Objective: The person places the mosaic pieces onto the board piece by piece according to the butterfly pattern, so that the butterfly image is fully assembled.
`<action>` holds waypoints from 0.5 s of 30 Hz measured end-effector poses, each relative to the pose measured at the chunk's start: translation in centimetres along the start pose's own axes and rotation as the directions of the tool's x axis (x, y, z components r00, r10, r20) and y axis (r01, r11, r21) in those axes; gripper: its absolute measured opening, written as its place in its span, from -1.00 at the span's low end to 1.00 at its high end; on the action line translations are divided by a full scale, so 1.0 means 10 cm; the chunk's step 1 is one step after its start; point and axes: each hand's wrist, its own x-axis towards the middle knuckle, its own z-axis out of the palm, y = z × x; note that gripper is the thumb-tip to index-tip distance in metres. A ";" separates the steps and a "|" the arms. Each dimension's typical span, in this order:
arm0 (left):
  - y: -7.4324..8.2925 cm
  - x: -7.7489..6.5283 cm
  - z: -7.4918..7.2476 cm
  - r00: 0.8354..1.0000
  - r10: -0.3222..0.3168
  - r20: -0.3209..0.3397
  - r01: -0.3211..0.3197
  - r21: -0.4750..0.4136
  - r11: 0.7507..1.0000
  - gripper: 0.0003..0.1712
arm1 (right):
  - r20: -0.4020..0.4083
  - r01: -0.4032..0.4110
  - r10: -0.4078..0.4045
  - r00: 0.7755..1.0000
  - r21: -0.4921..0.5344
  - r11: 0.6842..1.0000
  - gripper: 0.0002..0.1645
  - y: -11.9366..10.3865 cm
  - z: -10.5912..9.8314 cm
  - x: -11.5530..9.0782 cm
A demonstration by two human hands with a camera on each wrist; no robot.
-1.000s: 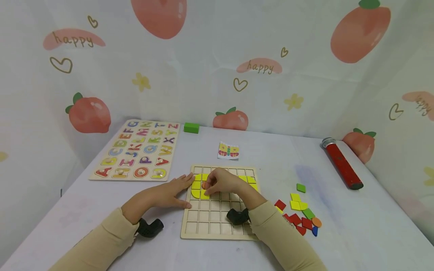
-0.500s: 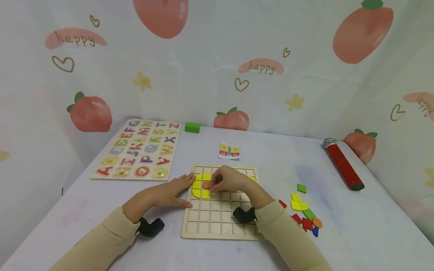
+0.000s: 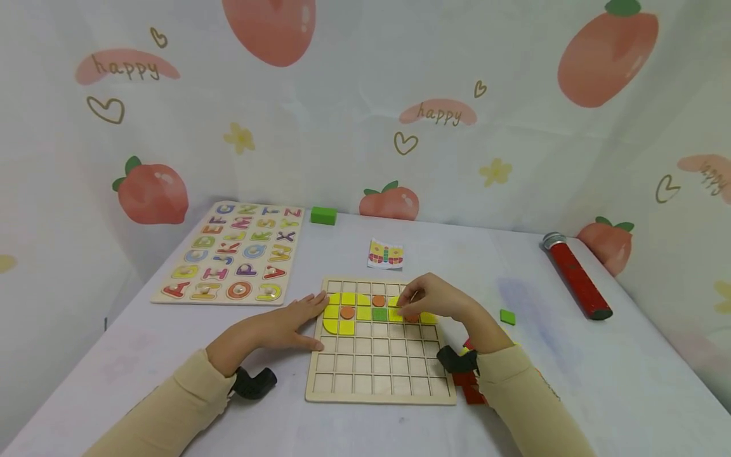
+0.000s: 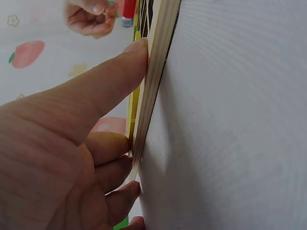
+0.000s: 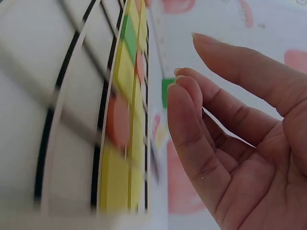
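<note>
The left hand [image 3: 268, 333] rests against the left side of a wooden grid board [image 3: 362, 365], its thumb and fingers spread along the edge. In the left wrist view, the thumb [image 4: 108, 79] touches the board's rim. Over the board's upper right is the right hand [image 3: 436, 299], fingers bent loosely. The right wrist view shows a gap between its thumb and fingers, with nothing held. Yellow tiles [image 3: 331, 325], orange discs [image 3: 347, 312] and a green square tile [image 3: 379, 315] fill part of the upper rows. The right hand hides some tiles in the head view.
Beyond the board lies a butterfly picture card [image 3: 385, 255]. An alphabet puzzle board [image 3: 228, 254] is at back left beside a green block [image 3: 323, 216]. Loose red tiles [image 3: 471, 388] lie partly under the right sleeve. A red microphone [image 3: 577, 276] lies far right.
The right hand has moved right, from the left group of tiles to the board's upper right. More of the middle tiles now show. The left hand keeps its place.
</note>
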 end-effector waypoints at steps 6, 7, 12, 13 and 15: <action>-0.02 0.01 0.02 1.000 -0.002 -0.003 0.002 0.007 1.000 0.10 | -0.062 -0.068 0.069 0.996 0.011 0.998 -0.72 0.24 -0.16 -0.23; -0.01 0.01 0.01 1.000 -0.003 -0.003 0.003 0.007 1.000 0.10 | -0.071 -0.076 0.077 0.994 0.016 0.997 -0.71 0.27 -0.19 -0.27; 0.00 0.00 0.00 1.000 -0.002 -0.002 0.002 0.004 1.000 0.11 | -0.106 -0.114 0.116 0.988 0.028 0.993 -0.67 0.40 -0.31 -0.48; 0.01 -0.01 0.00 1.000 -0.001 -0.001 0.001 0.003 1.000 0.10 | -0.110 -0.125 0.127 0.986 0.025 0.992 -0.66 0.43 -0.34 -0.52; 0.01 -0.02 -0.01 1.000 0.003 -0.001 -0.003 -0.003 1.000 0.10 | -0.110 -0.142 0.144 0.983 0.025 0.989 -0.66 0.50 -0.40 -0.59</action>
